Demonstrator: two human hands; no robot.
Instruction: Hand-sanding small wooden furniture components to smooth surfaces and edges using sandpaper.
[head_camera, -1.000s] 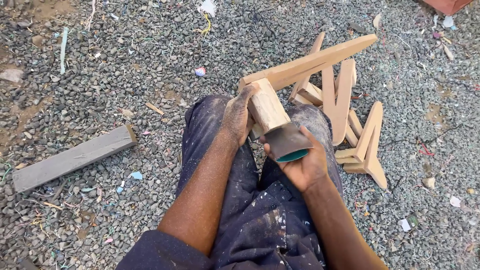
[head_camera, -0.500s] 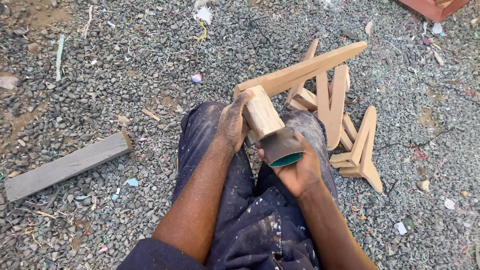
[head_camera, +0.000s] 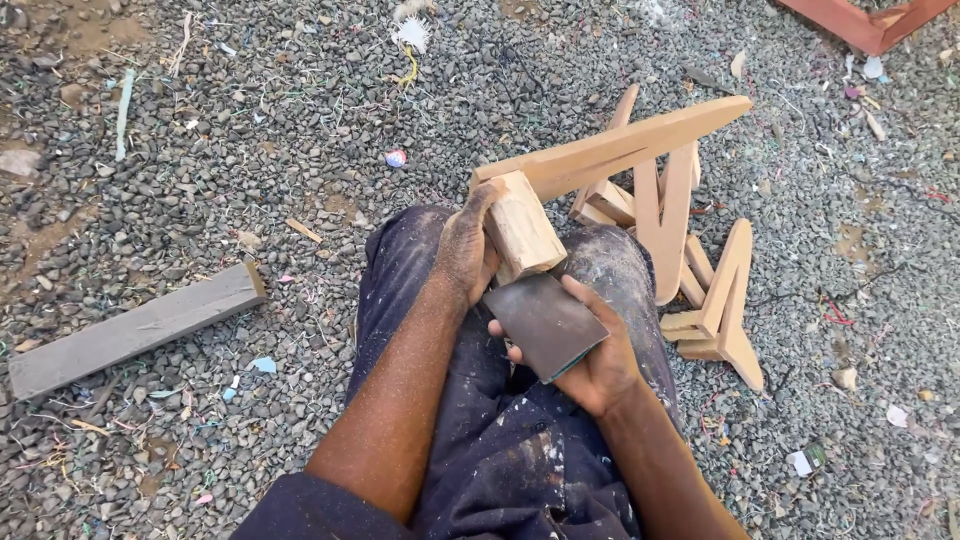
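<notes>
Your wooden block (head_camera: 524, 228) sits over your knees, tilted, its near end just above the sheet of sandpaper (head_camera: 545, 322) and its far end touching the long tapered board (head_camera: 620, 148) that runs up to the right. Your left hand (head_camera: 465, 250) is wrapped around the block's left side, fingers closed over its top edge. Your right hand (head_camera: 590, 355) cups the sandpaper from beneath, thumb pressed on its upper face (the sheet lies flat, dark side up, one corner pointing down). Just right of your leg lies a pile of cut wooden pieces (head_camera: 700, 280), crowding that side. On your left the gravel (head_camera: 250, 130) is more open, with only a grey plank (head_camera: 135, 328) lying well apart.
</notes>
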